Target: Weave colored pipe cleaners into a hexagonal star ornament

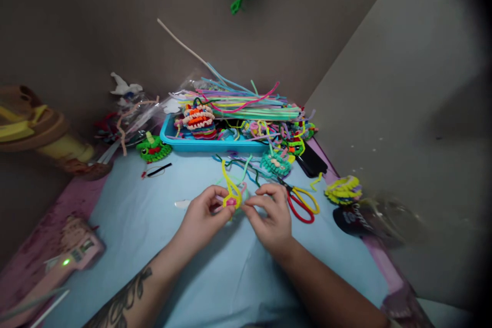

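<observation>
My left hand (206, 212) pinches a small pipe-cleaner flower (231, 201) between thumb and fingers. Its centre is pink with a yellow ring around it, and a yellow loop sticks up from the top. Close by on the right, my right hand (272, 212) has its thumb and index finger pressed together at the edge of the piece. What those fingertips hold, if anything, is too small to make out. Loose pipe cleaners (246, 164) in blue, green and purple lie just beyond both hands. Scissors (303, 202) with red and yellow handles rest beside my right hand.
Behind the hands stands a blue tray (215, 147) heaped with pipe cleaners and woven pieces. A green frog-like figure (154, 148) sits left of it, a black phone (312, 160) right. A yellow woven piece (343, 190) and a tipped clear cup (388, 218) lie at the right edge.
</observation>
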`<state>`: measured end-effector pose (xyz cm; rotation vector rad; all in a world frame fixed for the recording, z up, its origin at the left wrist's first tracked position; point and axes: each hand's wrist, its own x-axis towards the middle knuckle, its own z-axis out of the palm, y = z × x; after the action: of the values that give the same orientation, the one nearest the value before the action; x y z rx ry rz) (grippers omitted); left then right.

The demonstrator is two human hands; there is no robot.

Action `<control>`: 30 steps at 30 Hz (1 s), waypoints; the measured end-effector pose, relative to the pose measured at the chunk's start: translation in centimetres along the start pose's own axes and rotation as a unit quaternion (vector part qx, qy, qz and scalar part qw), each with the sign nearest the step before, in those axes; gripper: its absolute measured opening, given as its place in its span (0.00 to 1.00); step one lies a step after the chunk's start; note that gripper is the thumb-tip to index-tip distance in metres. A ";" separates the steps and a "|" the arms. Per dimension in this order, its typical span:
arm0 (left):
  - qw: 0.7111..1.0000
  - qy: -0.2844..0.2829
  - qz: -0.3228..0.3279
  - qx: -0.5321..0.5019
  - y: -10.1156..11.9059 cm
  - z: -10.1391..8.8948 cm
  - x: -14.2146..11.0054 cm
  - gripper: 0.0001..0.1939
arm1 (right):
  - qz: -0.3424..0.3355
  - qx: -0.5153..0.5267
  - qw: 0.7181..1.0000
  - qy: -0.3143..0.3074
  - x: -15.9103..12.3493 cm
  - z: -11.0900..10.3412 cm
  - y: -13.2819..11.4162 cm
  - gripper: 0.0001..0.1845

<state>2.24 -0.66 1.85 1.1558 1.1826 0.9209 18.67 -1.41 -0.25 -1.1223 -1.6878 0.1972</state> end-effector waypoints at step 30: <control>0.978 -0.053 0.110 0.168 -0.1 -1.8 0.0 0.11 | 0.045 0.109 0.984 -0.136 1.0 -0.1 1.2 0.04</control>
<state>0.43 -0.34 1.81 1.6135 1.1673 0.8304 19.44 -0.07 -0.31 -1.0413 -1.8030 0.6025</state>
